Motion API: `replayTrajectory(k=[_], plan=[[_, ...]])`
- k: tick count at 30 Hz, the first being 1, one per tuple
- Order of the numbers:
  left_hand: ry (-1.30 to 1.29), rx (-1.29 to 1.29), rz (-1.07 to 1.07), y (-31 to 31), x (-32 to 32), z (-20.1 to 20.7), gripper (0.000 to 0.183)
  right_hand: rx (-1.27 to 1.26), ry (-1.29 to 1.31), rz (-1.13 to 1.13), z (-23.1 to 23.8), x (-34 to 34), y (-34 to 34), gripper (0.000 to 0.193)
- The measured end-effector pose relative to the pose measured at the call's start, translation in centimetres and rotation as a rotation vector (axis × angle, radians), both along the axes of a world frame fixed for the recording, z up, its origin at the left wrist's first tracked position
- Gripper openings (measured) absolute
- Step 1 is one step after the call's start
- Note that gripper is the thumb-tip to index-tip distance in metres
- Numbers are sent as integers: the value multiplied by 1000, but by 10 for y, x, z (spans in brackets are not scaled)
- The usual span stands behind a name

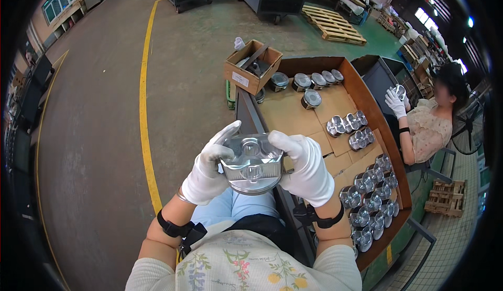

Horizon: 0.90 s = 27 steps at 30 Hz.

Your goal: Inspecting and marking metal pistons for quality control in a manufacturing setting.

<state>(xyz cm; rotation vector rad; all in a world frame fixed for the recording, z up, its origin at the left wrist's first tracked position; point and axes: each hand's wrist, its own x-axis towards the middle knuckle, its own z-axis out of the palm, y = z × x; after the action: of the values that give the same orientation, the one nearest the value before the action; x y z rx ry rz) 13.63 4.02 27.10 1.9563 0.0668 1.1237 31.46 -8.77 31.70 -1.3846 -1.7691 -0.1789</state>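
A shiny metal piston (253,157) is held up in front of my body between both white-gloved hands, its side with the pin bore facing me. My left hand (208,168) grips its left side, the index finger raised and the thumb against the metal. On the opposite side my right hand (306,165) is closed round the edge, with the thumb over the top. Part of each side of the piston is hidden by the gloves. To the right, more pistons (372,202) stand in groups on cardboard in a large brown-walled bin (374,115).
A wooden box (253,65) with dark tools sits at the bin's far left corner. Across the bin, a co-worker (427,118) in white gloves holds another piston (400,92). Farther off are dark carts (272,0) and a wooden pallet (334,24). A yellow line (143,97) runs along the floor.
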Motion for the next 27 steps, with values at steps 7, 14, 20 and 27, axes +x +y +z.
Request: replayTrajectory(k=[7, 14, 20, 27], plan=[[44, 75, 30, -3, -5, 11, 57, -146, 185, 10, -13, -3, 0, 80], [134, 263, 45, -11, -1, 38, 73, -91, 588, 104, -38, -23, -1, 71], [52, 88, 62, -19, 9, 28, 82, -158, 982, 232, -52, -27, -5, 66], [283, 90, 73, -3, 11, 29, 66, -279, 1462, 373, -44, -25, -11, 39]])
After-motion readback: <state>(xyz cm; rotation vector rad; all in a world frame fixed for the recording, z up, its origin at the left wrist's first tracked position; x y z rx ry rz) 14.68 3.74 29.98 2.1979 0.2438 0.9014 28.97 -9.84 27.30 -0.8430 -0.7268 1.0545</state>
